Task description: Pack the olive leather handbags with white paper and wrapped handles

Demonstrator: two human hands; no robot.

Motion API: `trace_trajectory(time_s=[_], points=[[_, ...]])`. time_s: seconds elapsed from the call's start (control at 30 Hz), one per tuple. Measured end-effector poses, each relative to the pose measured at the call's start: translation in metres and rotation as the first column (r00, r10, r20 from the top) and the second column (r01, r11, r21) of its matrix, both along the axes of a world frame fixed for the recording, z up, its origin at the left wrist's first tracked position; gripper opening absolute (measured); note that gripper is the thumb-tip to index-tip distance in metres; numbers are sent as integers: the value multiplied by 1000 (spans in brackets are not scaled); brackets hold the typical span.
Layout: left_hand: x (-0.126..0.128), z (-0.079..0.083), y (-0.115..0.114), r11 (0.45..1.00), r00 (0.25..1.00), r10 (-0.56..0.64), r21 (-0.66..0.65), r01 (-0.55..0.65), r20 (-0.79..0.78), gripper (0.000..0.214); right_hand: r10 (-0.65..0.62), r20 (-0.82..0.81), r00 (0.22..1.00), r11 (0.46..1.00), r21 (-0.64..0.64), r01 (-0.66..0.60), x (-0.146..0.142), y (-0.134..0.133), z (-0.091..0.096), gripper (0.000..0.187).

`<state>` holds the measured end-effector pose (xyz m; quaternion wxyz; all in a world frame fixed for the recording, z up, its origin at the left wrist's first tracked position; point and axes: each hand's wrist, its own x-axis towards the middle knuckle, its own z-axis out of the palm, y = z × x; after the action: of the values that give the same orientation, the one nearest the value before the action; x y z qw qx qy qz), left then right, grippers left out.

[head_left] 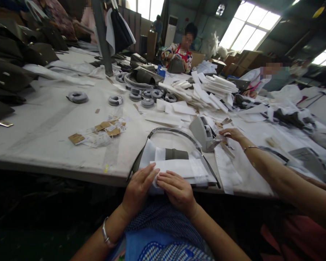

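Note:
A dark grey-green handbag [176, 154] lies at the table's front edge, partly covered in white wrapping, its strap [176, 129] arching away from me. Across its near side runs a white foam sheet [176, 167]. My left hand [139, 186] grips the sheet's near edge, fingers pressed together. Close beside it, my right hand [178, 190] has its fingers bent over the same white material, fingertips almost meeting the left ones. My palms hide the part underneath.
A co-worker's hand [233, 134] reaches in from the right, near a tape dispenser [202, 132]. Tags in clear bags [100, 132] lie to the left. Coiled straps [148, 95] and stacked white sheets [214, 88] are behind. A metal post [104, 40] rises at back left.

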<state>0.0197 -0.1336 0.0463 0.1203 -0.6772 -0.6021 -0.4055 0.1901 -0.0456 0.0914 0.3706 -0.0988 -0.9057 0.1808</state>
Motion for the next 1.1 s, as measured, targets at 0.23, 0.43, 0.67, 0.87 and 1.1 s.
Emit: trace_trajectory(time_s=[0.23, 0.43, 0.67, 0.87, 1.1], points=[[-6, 1, 0, 996, 988, -92, -9, 92, -124, 42, 143, 62, 988, 981, -140, -133, 10, 7, 28, 20], [-7, -5, 0, 997, 979, -81, -6, 81, -186, 45, -278, 363, 889, 950, -36, 311, -10, 76, 39, 30], [-9, -8, 3, 995, 976, -89, 17, 94, -200, 42, -96, 694, 713, 991, -1, 135, -61, 99, 19, 26], [-7, -10, 2, 997, 974, -65, 29, 73, -219, 42, -100, 700, 707, 994, 37, 104, -67, 77, 19, 26], [-7, -10, 1, 991, 971, -81, 85, 102, -223, 42, -103, 511, 854, 992, -4, 122, -17, 35, 16, 35]])
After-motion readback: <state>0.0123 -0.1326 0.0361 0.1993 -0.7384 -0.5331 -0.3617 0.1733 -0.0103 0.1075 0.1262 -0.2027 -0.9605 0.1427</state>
